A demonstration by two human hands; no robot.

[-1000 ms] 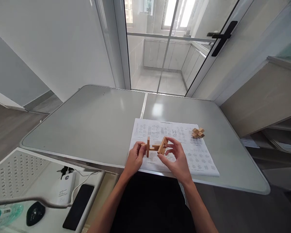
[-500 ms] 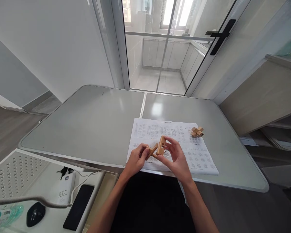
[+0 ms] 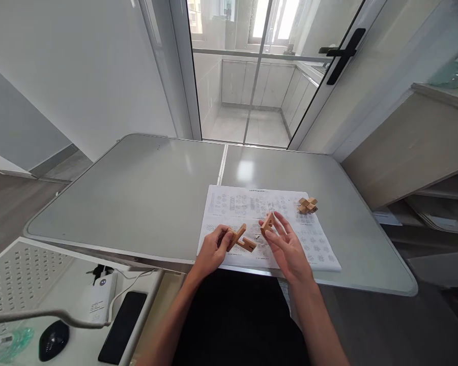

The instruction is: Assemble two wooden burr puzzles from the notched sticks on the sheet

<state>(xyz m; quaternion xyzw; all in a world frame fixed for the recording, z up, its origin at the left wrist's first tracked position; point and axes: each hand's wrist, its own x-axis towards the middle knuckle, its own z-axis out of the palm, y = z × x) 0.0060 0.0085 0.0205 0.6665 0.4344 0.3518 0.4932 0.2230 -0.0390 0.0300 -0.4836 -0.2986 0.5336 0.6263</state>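
Observation:
Over the printed sheet [image 3: 221, 213], my left hand [image 3: 212, 248] pinches notched wooden puzzle pieces [image 3: 246, 244] that meet at an angle, one bearing a dark mark. To the right, my right hand [image 3: 289, 249] grips a separate notched wooden puzzle piece [image 3: 267, 222] between thumb and fingers, tilted and apart from the left hand's pieces. An interlocked wooden burr puzzle [image 3: 307, 205] lies on the sheet's upper right edge. Fingers cover part of each held piece. Small diagrams fill the paper.
The grey folding table [image 3: 156, 193] has a seam across it. A white cart at lower left carries a black phone [image 3: 122, 327], a mouse [image 3: 54, 339], a white power bank [image 3: 103, 297] with a cable, and a clear bottle [image 3: 11, 343]. A glazed door [image 3: 252, 76] stands behind the table.
My right hand has moved right with its wooden piece, away from the left hand's pieces, opening a gap. My left hand stays nearly in place.

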